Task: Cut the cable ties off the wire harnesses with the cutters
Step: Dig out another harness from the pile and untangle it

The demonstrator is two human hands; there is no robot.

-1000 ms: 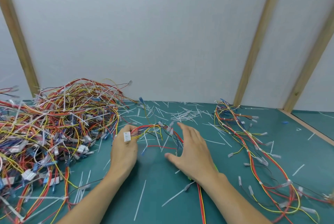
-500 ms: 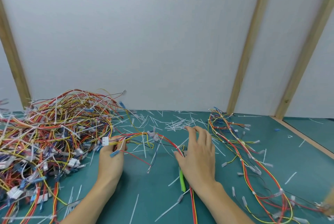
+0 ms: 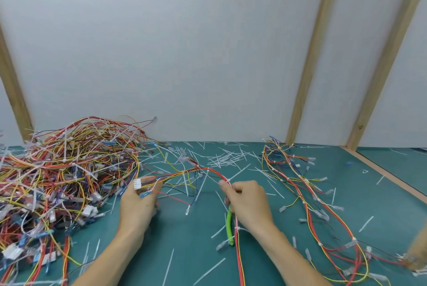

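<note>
Harness (image 3: 198, 170) arcs left-right between hands. Left hand (image 3: 138, 204) grips connector end; right hand (image 3: 248, 202) pinches wires, also clutching green-handled cutters (image 3: 230, 228), handle toward viewer.
</note>
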